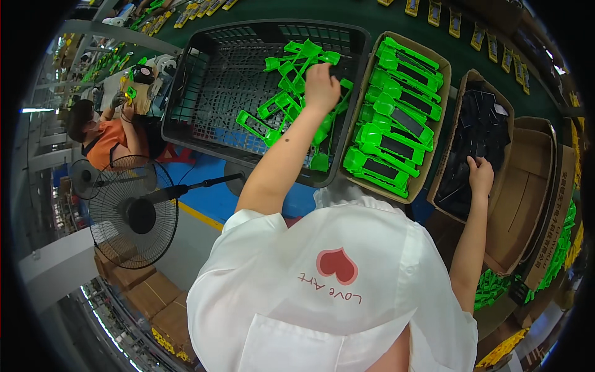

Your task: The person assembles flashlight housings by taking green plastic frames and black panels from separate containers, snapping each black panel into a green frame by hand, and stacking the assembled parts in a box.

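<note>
My left hand [322, 87] reaches into a black plastic crate [198, 80], its fingers curled down onto a loose green plastic part [291, 68] on the pile. Beside the crate, a cardboard tray [364, 80] holds assembled green pieces [396, 124] with dark centres in neat rows. My right hand [480, 177] rests inside a cardboard box [462, 90] of black flat parts [477, 124], fingers bent over them; whether it grips one is hidden.
A black standing fan [133, 211] is at the lower left. Another person in an orange top [105, 139] works at the far left. A green conveyor [347, 15] carries yellow items. An open cardboard box [527, 186] and more green parts [496, 285] sit at the right.
</note>
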Demonstrator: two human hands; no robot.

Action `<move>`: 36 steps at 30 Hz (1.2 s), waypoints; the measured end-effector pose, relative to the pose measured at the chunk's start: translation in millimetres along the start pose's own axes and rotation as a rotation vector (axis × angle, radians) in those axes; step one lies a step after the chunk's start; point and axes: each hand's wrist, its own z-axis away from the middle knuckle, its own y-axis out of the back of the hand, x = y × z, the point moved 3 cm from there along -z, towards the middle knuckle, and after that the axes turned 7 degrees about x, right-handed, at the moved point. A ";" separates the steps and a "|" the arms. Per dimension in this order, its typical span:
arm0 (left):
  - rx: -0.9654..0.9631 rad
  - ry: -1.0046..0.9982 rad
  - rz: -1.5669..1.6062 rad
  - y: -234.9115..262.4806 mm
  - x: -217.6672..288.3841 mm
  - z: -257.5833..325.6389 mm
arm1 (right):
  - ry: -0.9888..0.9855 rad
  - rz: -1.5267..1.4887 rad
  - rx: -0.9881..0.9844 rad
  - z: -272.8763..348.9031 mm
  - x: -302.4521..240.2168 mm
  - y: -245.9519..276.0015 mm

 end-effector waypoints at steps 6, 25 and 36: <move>0.122 0.085 -0.303 0.3 -76.5 -21.0 | 0.144 0.274 0.106 8.4 -19.7 2.8; 0.382 0.618 0.594 133.8 -5.5 -33.5 | -0.302 -1.409 -0.157 42.5 -69.3 17.7; -0.499 1.217 1.589 83.8 100.7 50.8 | -0.400 -1.825 -0.446 61.7 -115.5 29.6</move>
